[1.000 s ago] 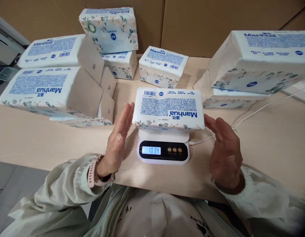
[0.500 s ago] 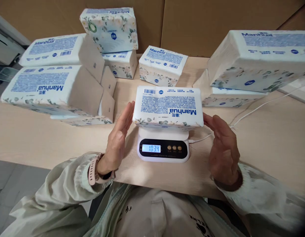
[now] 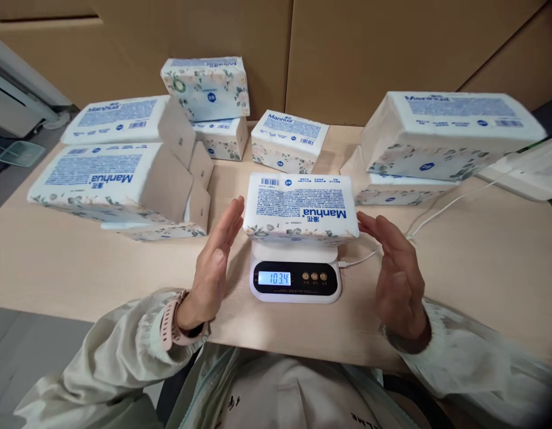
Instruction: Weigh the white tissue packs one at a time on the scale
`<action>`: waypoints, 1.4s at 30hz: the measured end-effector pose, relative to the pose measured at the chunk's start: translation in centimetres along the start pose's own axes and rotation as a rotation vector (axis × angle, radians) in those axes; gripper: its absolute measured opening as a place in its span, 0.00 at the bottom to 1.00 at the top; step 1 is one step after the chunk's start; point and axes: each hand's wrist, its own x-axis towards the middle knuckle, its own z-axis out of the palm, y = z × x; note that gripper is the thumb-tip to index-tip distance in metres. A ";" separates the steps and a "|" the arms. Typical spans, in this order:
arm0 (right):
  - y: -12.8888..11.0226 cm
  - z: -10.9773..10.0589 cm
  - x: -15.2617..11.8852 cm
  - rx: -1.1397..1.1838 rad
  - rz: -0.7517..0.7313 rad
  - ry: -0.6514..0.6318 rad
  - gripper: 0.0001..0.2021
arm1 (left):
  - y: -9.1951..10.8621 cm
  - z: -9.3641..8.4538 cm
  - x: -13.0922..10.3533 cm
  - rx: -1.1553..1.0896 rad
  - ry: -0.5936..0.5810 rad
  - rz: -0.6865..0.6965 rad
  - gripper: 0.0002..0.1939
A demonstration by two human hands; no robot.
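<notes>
A white pack of tissues [image 3: 300,205] with blue Manhua print rests on a small white kitchen scale [image 3: 296,280], its lettering upside down to me. The lit display reads 103.4. My left hand [image 3: 213,268] is upright beside the pack's left end, fingers stretched out, with a pink watch band on the wrist. At the right end, my right hand [image 3: 398,277] faces inward with extended fingers, their tips at or very near the wrapper; I cannot tell whether they touch. Neither hand grips the pack. Much of the weighing plate is hidden under it.
Stacked tissue packs [image 3: 110,179] stand on the left of the wooden table [image 3: 124,274], more [image 3: 440,134] on the right. A single pack [image 3: 289,140] lies behind the scale. A white cable [image 3: 454,201] runs rightward from the scale. Cardboard [image 3: 369,59] walls the back.
The view has tilted up slightly, so the packs and scale appear lower. Both hands keep their open pose beside the pack, and the display still shows 103.4.
</notes>
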 end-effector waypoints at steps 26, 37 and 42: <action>-0.4 0.7 2.6 0.013 0.042 -0.028 0.32 | -1.0 0.0 0.9 0.014 0.032 -0.040 0.32; -2.1 1.5 2.8 -0.130 0.021 -0.275 0.42 | 0.4 0.7 1.0 -0.008 -0.005 0.071 0.34; -7.9 2.3 2.0 -0.087 -0.144 -0.430 0.46 | 5.2 1.8 -3.1 0.139 0.332 0.188 0.32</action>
